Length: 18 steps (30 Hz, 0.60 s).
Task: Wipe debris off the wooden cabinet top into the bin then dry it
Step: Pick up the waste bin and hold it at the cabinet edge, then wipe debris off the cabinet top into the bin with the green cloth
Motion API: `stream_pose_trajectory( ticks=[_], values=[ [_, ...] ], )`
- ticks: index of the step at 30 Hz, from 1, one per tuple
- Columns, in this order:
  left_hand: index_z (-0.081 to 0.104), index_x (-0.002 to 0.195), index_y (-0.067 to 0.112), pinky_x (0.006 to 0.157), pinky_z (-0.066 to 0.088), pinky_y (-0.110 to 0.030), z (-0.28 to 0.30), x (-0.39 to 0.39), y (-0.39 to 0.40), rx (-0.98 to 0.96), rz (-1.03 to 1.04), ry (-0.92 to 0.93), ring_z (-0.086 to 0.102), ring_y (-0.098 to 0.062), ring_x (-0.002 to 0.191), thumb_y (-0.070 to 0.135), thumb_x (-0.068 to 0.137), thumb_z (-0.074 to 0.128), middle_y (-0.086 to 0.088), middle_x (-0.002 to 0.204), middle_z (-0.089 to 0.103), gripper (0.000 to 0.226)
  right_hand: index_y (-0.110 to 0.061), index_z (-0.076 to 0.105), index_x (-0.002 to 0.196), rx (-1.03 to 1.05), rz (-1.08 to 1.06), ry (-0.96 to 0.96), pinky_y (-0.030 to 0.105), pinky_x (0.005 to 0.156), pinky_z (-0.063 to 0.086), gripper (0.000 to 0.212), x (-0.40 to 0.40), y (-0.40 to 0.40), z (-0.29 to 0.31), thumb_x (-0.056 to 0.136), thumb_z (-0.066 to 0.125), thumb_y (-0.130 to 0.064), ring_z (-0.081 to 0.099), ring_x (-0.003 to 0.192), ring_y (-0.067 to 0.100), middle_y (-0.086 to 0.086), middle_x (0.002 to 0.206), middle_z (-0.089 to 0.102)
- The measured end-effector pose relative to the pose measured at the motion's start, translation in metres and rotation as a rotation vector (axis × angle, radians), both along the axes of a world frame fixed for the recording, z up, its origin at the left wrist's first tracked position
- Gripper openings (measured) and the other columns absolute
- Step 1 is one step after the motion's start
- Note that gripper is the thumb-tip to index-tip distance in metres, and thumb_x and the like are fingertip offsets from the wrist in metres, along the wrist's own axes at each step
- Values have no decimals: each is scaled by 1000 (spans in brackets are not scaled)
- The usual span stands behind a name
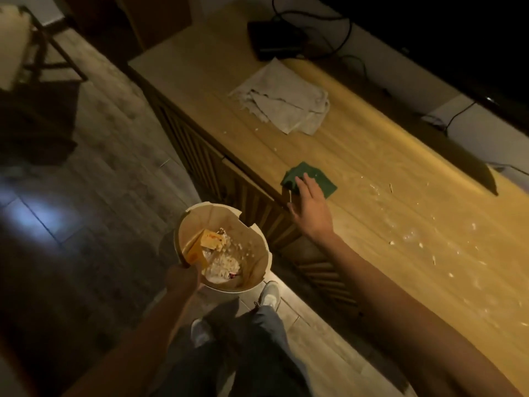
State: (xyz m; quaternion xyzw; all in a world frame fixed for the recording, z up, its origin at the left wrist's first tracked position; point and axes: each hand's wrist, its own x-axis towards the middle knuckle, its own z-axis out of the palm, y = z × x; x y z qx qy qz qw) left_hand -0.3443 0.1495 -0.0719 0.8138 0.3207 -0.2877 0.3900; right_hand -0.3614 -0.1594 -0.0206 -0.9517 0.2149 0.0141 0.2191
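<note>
**Hand on green cloth, bin held below**

At frame centre, the right hand rests straight, relaxed fingers on the green square wiping cloth near the light wooden cabinet top's front edge. White crumbs lie scattered right. Lower left, the left hand grips the round cream paper-lined bin's rim.

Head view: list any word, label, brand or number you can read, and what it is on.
No text can be read.
Orange carton in the bin: reddish print, too blurred to read.
Black box on the cabinet top: no marking shows.
Green cloth and grey towel: plain.
</note>
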Motion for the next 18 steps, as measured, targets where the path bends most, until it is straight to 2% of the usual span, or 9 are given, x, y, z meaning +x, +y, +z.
stream_pose_trajectory(
  ticks=[2,5,8,10,14,16,18],
  values=[
    [64,119,-10,80,45,-39,-3,5,-4,-12,22,-6,62,-45,113,28,94,69,-28,116,67,46,-18,25,161,-27,57,82,43,128,14,76,23,-15,-10,99,64,-35,14,157,30,9,170,19],
    [65,116,-7,78,48,-40,-11,14,-5,-48,80,19,65,-41,103,31,91,71,-21,103,67,46,-21,21,163,-89,80,163,44,127,8,79,35,-25,-27,99,58,-50,10,158,26,6,171,16],
    [67,115,-3,85,56,-48,-19,19,-1,-22,117,42,67,-41,100,37,89,72,-24,110,70,47,-25,26,162,-87,64,84,44,127,6,79,30,-26,-37,97,55,-60,10,158,24,4,171,16],
    [66,119,-1,84,55,-46,-25,28,0,-3,135,48,66,-41,104,36,90,71,-24,115,70,47,-28,32,160,-71,19,14,44,126,7,75,25,-27,-41,97,56,-61,13,158,25,5,171,17],
    [67,115,-5,94,55,-54,-36,54,0,-14,151,88,66,-42,107,37,92,67,-25,115,70,47,-20,44,154,-82,-135,-83,49,126,20,56,11,-28,-43,103,58,-38,28,154,31,11,166,31],
    [68,113,-5,95,55,-54,-37,68,-5,11,110,100,67,-41,106,40,93,66,-25,113,71,49,-10,47,152,-137,-140,-89,52,122,31,56,12,-31,-42,100,63,-23,37,149,36,16,161,39],
    [68,112,-6,93,55,-55,-38,81,-7,-4,119,90,67,-41,105,36,92,68,-25,113,70,46,-3,44,151,-145,-167,-42,53,119,35,60,23,-34,-40,96,65,-15,40,146,37,19,157,43]
  ],
)
